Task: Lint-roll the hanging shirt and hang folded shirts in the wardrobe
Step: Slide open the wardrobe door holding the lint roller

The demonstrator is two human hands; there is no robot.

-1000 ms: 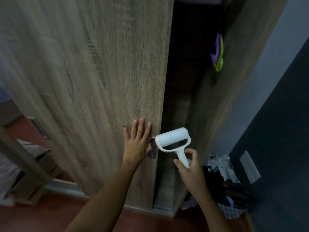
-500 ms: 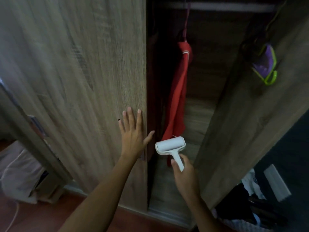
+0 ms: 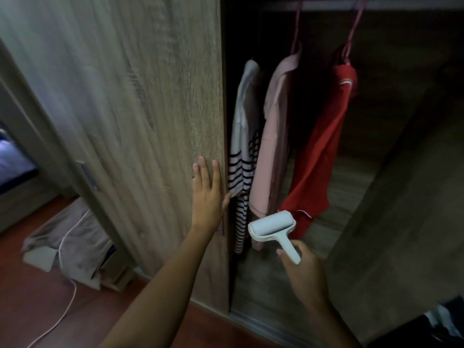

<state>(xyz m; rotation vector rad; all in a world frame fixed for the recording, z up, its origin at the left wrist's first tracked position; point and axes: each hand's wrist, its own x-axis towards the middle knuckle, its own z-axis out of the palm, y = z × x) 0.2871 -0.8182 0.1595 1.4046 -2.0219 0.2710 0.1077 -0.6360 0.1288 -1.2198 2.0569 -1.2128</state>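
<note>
My left hand (image 3: 208, 194) lies flat with fingers spread on the wooden sliding door (image 3: 140, 116), next to its right edge. My right hand (image 3: 302, 275) grips the handle of a white lint roller (image 3: 272, 226), held upright in front of the wardrobe opening. Three garments hang inside on hangers: a white shirt with dark stripes (image 3: 242, 156), a pale pink shirt (image 3: 272, 136) and a red shirt (image 3: 324, 146). The roller sits just below the hems of the pink and red shirts, apart from them.
The rail (image 3: 376, 5) runs across the top of the wardrobe. A second wooden panel (image 3: 401, 197) bounds the opening on the right. On the red floor at the left lie a grey fabric pile (image 3: 72, 237) and a white cable (image 3: 67, 305). Dark items (image 3: 437, 327) sit at bottom right.
The door has slid further left under my left hand, uncovering the striped and pink shirts beside the red one. My right hand stays low with the roller.
</note>
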